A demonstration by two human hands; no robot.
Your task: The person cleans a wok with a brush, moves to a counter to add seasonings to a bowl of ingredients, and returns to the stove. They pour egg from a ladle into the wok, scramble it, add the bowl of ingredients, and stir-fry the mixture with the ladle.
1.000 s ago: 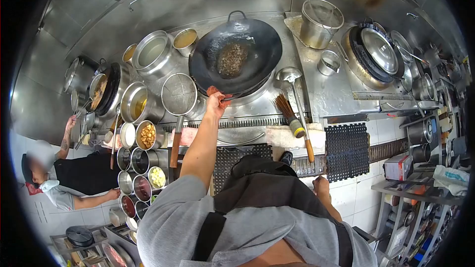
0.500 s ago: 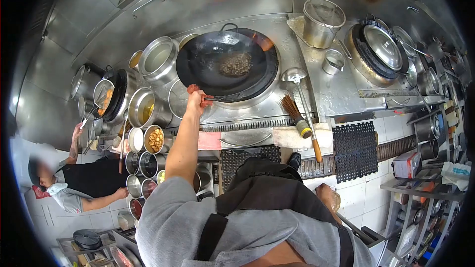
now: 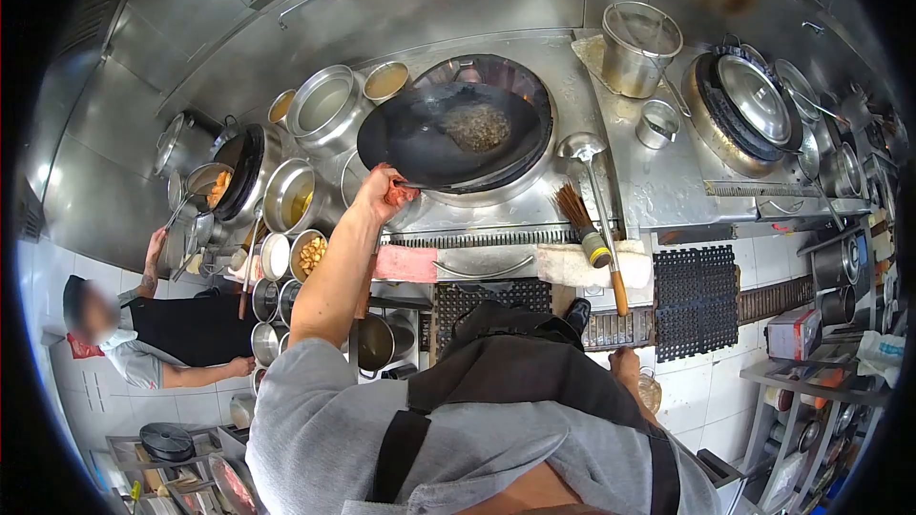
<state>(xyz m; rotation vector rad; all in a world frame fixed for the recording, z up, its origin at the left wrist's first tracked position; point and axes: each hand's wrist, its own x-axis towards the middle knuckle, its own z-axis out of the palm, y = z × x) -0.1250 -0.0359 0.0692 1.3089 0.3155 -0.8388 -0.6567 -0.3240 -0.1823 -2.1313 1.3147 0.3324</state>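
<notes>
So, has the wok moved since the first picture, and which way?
Yes, the wok has shifted left and nearer the camera: more of the black burner ring now shows behind it and to its right.

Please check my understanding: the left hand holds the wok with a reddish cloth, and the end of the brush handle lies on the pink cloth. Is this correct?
The brush is misplaced: its handle end lies on the white cloth, as the head view shows. The left hand does hold the wok with a reddish cloth.
</notes>
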